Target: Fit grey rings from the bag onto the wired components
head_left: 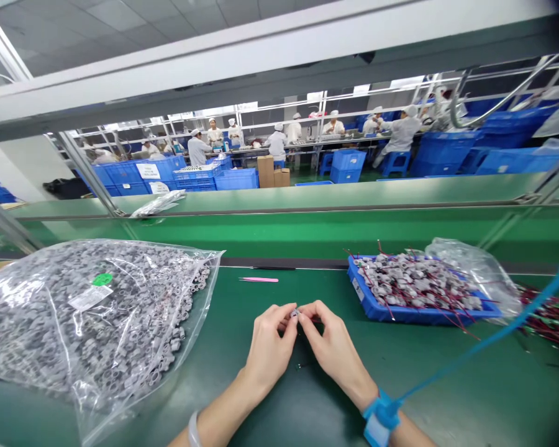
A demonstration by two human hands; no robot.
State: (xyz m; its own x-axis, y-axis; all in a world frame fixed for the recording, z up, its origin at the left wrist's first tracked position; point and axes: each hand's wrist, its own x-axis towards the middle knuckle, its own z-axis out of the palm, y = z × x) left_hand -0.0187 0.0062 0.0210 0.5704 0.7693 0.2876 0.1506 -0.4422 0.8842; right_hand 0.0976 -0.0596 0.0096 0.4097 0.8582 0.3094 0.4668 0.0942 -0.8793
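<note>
Both hands meet over the middle of the green bench. Between thumb and fingertips, my left hand pinches a small grey plastic part, which looks like the pieces in the big bag. My right hand is closed at the other side of the same part, its thumb and forefinger touching it; the finer details are too small to make out. A tiny dark piece with a green spot lies on the bench just below the fingers. Beyond the hands rest pink tweezers.
To the left lies a large clear bag full of grey plastic parts. At right stands a blue tray heaped with grey parts and red wires, beside a crumpled plastic bag and loose wired pieces. A blue cord runs from the right wristband.
</note>
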